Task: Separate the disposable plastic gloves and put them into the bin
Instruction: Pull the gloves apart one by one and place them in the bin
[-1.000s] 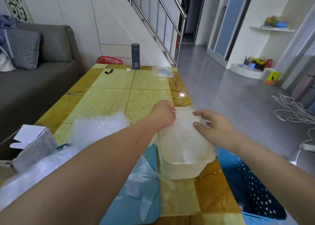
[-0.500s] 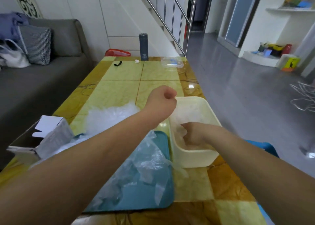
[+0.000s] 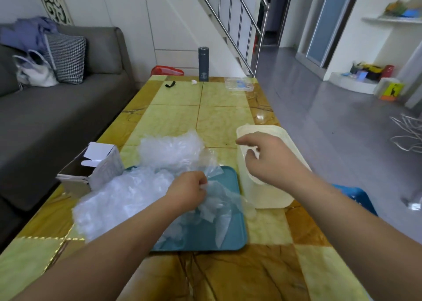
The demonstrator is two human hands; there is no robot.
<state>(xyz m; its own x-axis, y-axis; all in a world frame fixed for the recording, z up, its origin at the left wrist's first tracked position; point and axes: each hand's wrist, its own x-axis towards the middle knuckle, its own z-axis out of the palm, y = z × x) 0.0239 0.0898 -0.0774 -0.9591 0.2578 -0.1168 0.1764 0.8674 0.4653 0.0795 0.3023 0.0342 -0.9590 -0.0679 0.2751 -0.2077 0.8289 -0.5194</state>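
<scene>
A loose heap of clear disposable plastic gloves [image 3: 137,186] lies over the left part of a teal tray [image 3: 230,236] and spills onto the table. My left hand [image 3: 189,192] pinches one thin glove [image 3: 214,200] at the heap's right edge, above the tray. A cream plastic bin [image 3: 269,200] stands just right of the tray. My right hand [image 3: 269,161] hovers over the bin's left rim with loosely curled fingers and holds nothing. The bin's inside is mostly hidden by that hand.
An opened white cardboard box [image 3: 96,170] sits left of the heap. At the table's far end stand a dark flask [image 3: 203,64], a clear container [image 3: 238,85] and a small black item [image 3: 170,84]. A blue basket [image 3: 356,198] is on the floor to the right; a grey sofa [image 3: 45,118] on the left.
My right hand came up out of the bin and now hovers over its rim. My left hand moved back from the bin to the heap and took hold of a glove.
</scene>
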